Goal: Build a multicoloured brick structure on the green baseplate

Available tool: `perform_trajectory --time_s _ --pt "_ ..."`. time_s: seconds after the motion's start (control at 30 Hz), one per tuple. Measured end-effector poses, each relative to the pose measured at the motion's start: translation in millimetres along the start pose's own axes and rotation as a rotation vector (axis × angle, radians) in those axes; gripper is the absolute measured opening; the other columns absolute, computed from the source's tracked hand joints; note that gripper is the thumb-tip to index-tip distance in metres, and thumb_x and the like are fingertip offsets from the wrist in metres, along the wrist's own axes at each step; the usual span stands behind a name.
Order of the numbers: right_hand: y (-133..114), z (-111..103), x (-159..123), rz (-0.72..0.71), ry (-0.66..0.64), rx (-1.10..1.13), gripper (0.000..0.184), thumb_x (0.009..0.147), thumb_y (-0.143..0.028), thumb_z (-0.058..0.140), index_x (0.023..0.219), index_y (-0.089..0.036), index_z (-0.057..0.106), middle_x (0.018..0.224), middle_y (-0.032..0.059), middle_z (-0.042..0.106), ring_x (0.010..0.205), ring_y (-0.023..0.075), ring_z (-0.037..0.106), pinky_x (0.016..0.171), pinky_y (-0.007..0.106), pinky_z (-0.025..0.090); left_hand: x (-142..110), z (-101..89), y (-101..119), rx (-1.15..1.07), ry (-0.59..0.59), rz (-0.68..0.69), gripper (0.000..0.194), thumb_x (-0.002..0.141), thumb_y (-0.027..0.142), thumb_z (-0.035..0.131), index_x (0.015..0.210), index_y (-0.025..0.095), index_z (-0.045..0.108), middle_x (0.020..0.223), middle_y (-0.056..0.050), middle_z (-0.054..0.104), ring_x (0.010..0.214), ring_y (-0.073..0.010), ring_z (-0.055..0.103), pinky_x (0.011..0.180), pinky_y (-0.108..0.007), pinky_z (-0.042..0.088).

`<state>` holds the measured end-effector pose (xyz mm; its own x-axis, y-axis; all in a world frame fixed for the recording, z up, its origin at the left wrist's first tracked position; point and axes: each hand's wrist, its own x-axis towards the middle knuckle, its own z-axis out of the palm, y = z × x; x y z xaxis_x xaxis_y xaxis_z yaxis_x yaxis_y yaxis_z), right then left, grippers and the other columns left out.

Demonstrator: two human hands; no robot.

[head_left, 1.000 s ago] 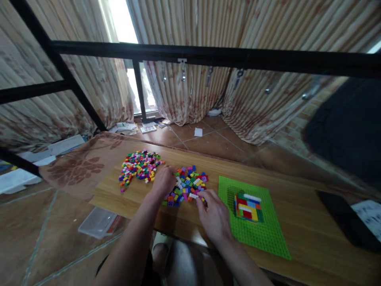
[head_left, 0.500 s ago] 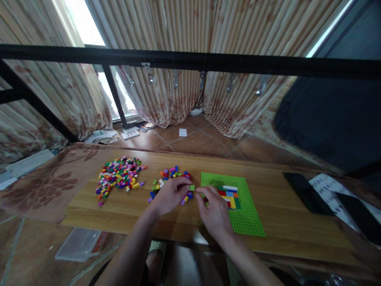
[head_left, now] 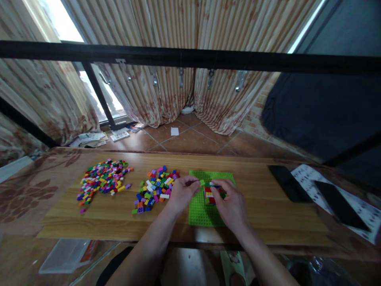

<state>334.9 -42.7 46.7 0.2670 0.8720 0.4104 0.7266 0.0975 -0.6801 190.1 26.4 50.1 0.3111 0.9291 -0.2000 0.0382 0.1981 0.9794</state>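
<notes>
My left hand (head_left: 183, 193) pinches a small lime-green toy brick (head_left: 202, 182) between thumb and fingertips, over the back part of the green baseplate (head_left: 198, 214). Just right of that brick stands a low multicoloured brick structure (head_left: 209, 195) on the plate, with red, yellow and white bricks showing. My right hand (head_left: 232, 204) is closed round the structure's right side, thumb and fingers bent against it. The hand hides much of that side, so the exact contact is unclear. A white brick (head_left: 212, 184) shows at the structure's back edge by the right fingertips.
Left of my hands lies a loose pile of bricks (head_left: 154, 188), with a larger pile (head_left: 104, 176) farther left on the wooden table (head_left: 262, 222). A black tablet-like slab (head_left: 288, 183), a printed sheet (head_left: 309, 176) and a dark phone-like slab (head_left: 342, 204) lie at right.
The view has shifted right. My left hand has carried the lime-green brick from beside the loose pile to over the baseplate. My right hand has moved onto the brick structure.
</notes>
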Motion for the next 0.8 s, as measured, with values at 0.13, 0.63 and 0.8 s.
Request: perform_trajectory --time_s 0.13,0.63,0.8 --pt "7 -3 3 -0.043 -0.036 -0.082 0.025 0.085 -0.032 0.055 0.104 -0.019 0.065 0.105 0.0099 0.063 0.101 0.0244 0.057 0.09 0.042 0.046 4 17.1 0 -0.015 0.062 -0.01 0.013 0.071 0.026 0.065 0.076 0.014 0.066 0.061 0.0 0.063 0.054 -0.0099 0.057 0.05 -0.02 0.043" --pt "18 8 13 -0.143 -0.138 -0.178 0.029 0.084 -0.023 0.055 0.111 -0.021 0.064 0.121 0.0103 0.057 0.113 0.0269 0.05 0.096 0.046 0.042 9 15.3 -6 0.169 0.042 0.075 0.018 0.075 0.029 0.058 0.071 0.015 0.068 0.057 0.002 0.059 0.055 -0.0099 0.052 0.052 -0.02 0.039" --pt "23 6 15 -0.171 -0.204 -0.201 0.032 0.084 -0.023 0.054 0.114 -0.022 0.064 0.126 0.0106 0.054 0.117 0.0272 0.046 0.098 0.048 0.041 13 10.4 -13 0.22 0.048 0.088 0.018 0.076 0.025 0.056 0.077 0.015 0.07 0.06 0.002 0.061 0.058 -0.0109 0.054 0.055 -0.021 0.041"
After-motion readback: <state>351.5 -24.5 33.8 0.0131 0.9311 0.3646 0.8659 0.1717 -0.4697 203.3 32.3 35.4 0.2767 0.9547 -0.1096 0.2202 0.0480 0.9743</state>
